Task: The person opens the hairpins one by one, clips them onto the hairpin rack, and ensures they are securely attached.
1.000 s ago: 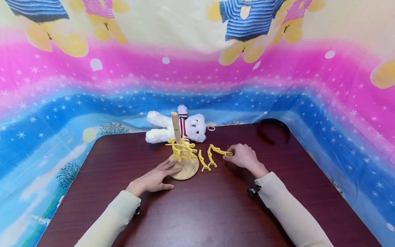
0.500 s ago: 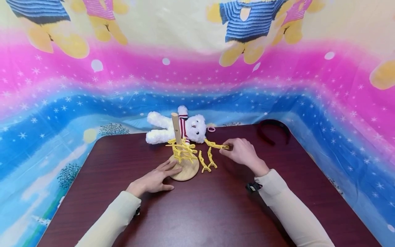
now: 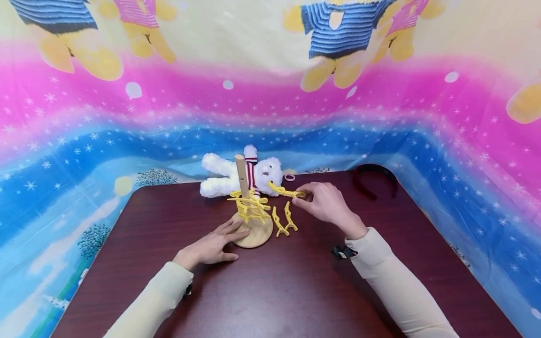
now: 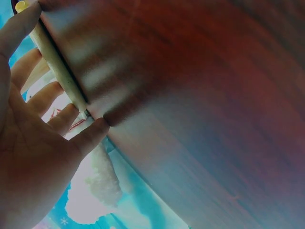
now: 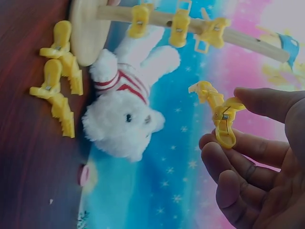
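My right hand (image 3: pixel 327 204) pinches a yellow hair clip (image 5: pixel 221 114) by its two handles, between thumb and fingers. The clip's long toothed end points toward a wooden post (image 5: pixel 248 40), apart from it, above the table. Several more yellow clips (image 3: pixel 252 206) are clamped around the post's lower part. On the round wooden base (image 3: pixel 258 237), the fingers of my left hand (image 3: pixel 213 244) rest spread and nearly straight; the left wrist view shows them touching its edge. Two loose yellow clips (image 5: pixel 57 90) lie on the table just right of the base.
Behind the post lies a white teddy bear (image 3: pixel 268 176) in a striped top. A pink ring (image 3: pixel 289 177) sits beside its head. Toward the back right of the dark table (image 3: pixel 270 300) is a dark red headband (image 3: pixel 376 178). A patterned cloth (image 3: pixel 270 108) hangs behind.
My right hand has lifted its clip away from the two loose ones and carried it left and back toward the post. The left hand has stayed on the base.
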`<state>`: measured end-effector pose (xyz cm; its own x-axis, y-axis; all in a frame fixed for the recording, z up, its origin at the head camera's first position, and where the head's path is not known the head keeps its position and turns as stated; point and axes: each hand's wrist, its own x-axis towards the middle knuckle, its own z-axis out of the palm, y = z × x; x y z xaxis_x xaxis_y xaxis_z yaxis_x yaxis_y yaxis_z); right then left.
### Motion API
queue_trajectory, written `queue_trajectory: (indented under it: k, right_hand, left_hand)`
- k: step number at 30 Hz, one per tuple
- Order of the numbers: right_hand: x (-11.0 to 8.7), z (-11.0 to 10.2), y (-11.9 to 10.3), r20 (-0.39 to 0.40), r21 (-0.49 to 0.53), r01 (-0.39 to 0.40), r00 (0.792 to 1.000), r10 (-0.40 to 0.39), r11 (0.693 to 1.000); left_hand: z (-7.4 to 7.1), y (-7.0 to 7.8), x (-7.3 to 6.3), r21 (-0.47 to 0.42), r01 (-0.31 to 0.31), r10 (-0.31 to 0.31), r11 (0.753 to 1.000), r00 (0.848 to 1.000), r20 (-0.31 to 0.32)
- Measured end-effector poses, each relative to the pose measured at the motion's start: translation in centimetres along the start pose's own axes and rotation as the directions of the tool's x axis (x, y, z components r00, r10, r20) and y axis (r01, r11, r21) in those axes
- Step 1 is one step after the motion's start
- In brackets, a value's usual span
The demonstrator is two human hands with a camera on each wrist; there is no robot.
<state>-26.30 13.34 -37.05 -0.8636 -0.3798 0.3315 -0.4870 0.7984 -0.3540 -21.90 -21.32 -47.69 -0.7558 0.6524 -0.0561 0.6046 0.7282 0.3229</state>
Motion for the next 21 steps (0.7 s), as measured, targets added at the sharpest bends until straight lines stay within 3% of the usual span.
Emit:
queue_trajectory:
  k: [11,21]
  right_hand:
    - [-0.4,-1.1,-1.6,-0.016,0.062,0.109,0.994,-0.108,0.992]
    - [-0.4,-1.4,-2.9,-0.001,0.085,0.148,0.989,-0.149,0.985]
  left_hand:
    - [-0.1,0.1,0.0,-0.004,0.005,-0.005,1.000,1.000,0.006]
    - [-0.2,0.1,0.0,-0.004,0.009,-0.009,1.000,1.000,0.011]
